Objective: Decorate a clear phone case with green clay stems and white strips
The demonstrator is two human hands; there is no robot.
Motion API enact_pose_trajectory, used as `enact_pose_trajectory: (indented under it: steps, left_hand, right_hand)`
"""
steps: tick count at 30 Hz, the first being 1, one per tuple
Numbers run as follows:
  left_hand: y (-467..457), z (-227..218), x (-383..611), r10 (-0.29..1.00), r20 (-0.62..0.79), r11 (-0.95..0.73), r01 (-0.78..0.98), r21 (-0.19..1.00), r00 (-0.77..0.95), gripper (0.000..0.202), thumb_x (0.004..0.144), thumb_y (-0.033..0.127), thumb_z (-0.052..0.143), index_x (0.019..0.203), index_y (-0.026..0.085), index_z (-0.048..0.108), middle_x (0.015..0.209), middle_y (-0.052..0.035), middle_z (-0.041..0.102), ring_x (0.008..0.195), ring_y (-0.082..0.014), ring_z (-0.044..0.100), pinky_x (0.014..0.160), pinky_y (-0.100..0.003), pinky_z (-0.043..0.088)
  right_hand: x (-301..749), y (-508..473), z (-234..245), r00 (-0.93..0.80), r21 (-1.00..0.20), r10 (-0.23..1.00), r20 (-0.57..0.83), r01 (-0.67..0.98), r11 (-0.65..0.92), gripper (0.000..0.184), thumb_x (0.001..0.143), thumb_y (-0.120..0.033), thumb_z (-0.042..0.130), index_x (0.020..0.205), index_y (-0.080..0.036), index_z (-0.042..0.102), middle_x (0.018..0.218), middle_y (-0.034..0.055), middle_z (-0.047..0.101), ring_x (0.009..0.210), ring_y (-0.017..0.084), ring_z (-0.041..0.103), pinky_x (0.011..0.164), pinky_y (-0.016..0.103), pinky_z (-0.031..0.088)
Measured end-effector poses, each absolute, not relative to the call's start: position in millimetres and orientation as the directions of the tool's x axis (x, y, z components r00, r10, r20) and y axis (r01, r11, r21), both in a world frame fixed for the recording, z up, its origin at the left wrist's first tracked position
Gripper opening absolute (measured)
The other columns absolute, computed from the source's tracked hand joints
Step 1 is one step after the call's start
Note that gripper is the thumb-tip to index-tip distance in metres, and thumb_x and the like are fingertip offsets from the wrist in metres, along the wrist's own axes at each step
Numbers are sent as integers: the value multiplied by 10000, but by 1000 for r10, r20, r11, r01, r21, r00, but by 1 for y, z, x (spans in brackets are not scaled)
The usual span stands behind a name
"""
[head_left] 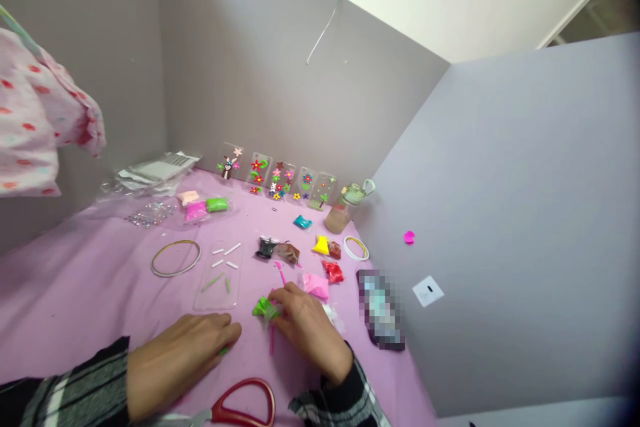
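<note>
My left hand [193, 345] rests low over the cloth with its fingers curled together, and a bit of green clay [223, 351] shows beneath them. With thumb and fingers, my right hand [306, 321] pinches a small bag of green clay [263, 307]. A pink clay tool [272, 340] lies partly under that bag. Just beyond my left hand is a clear phone case [216, 307], with white clay strips [233, 249] and two thin green strips [213, 281] on it. Red-handled scissors [273, 407] lie near the front edge, between my forearms.
Decorated clear cases [283, 180] lean along the back wall. Bags of pink [316, 285], red [333, 272], yellow [321, 245] and black clay [267, 248] lie around. Tape rolls [176, 259], a lidded cup [340, 213] and a blurred phone [381, 310] stand or lie nearby.
</note>
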State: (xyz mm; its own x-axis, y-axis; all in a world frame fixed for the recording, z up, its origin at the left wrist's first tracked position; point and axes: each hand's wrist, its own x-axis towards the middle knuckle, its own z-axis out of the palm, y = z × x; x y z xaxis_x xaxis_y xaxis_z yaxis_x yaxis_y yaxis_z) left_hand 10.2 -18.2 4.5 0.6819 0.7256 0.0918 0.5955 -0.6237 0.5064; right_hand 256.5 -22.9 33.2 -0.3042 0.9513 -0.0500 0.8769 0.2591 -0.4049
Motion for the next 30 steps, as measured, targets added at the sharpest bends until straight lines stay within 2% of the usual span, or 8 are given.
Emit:
enact_pose_trajectory:
  steps: [4, 8, 11, 14, 19, 21, 27, 30]
  left_hand:
    - [-13, 12, 13, 715, 108, -563, 477, 675, 691, 185, 830, 154, 518, 820, 257, 671, 872, -49, 703, 784, -231, 653, 734, -299, 490]
    - [-7, 15, 20, 737, 14, -427, 449, 785, 676, 134, 819, 179, 537, 705, 237, 576, 748, -1, 641, 652, -183, 563, 643, -274, 430]
    - [-5, 18, 29, 790, 38, -330, 372, 868, 612, 77, 869, 268, 527, 833, 240, 589, 814, 5, 641, 738, -188, 602, 676, -265, 473]
    - [-6, 16, 37, 881, 78, -199, 216, 956, 467, 187, 895, 401, 580, 972, 239, 634, 883, -4, 659, 818, -207, 642, 748, -296, 517]
    - [-5, -3, 38, 902, 217, -316, 230, 920, 373, 196, 889, 344, 641, 1052, 257, 709, 935, -20, 699, 884, -226, 647, 829, -326, 515]
    - [-2, -8, 34, 905, 252, -343, 240, 908, 342, 213, 887, 328, 653, 1081, 257, 709, 963, -27, 686, 903, -227, 638, 837, -329, 517]
    - [1, -3, 27, 886, 168, -269, 183, 946, 432, 93, 880, 297, 645, 945, 239, 677, 984, -24, 659, 976, -231, 645, 900, -336, 534]
    - [-1, 1, 30, 875, 127, -216, 142, 966, 466, 52, 862, 272, 620, 894, 238, 641, 950, -16, 643, 955, -229, 644, 846, -317, 545]
  right_hand:
    - [256, -22, 36, -236, -564, 971, -33, 807, 177, 179, 868, -59, 642, 930, -195, 741, 908, 36, 719, 834, 193, 648, 747, 287, 419]
    - [253, -18, 35, -168, -685, 985, -27, 721, 104, 99, 891, -123, 656, 820, -179, 696, 716, -13, 647, 661, 135, 557, 619, 242, 356]
    - [246, -15, 30, -150, -754, 988, -37, 653, 70, 120, 916, -159, 636, 803, -170, 673, 662, -36, 586, 616, 113, 506, 573, 219, 334]
    - [236, -16, 25, -175, -806, 983, -59, 589, 56, 133, 924, -166, 621, 803, -165, 677, 663, -41, 575, 607, 105, 499, 558, 206, 343]
    - [225, -22, 26, -242, -930, 970, -28, 362, 63, 87, 902, -133, 615, 849, -170, 673, 705, -45, 577, 637, 105, 499, 586, 201, 365]
    - [223, -23, 28, -248, -947, 968, -42, 319, 41, 81, 886, -114, 618, 851, -174, 660, 700, -49, 571, 635, 106, 500, 583, 201, 361]
    - [217, -26, 30, -254, -947, 966, -53, 320, 32, 99, 879, -99, 616, 821, -178, 632, 674, -59, 547, 617, 105, 484, 575, 209, 353]
    - [213, -28, 28, -264, -942, 964, -10, 326, 80, 92, 875, -98, 629, 831, -179, 631, 682, -64, 542, 621, 103, 478, 585, 213, 359]
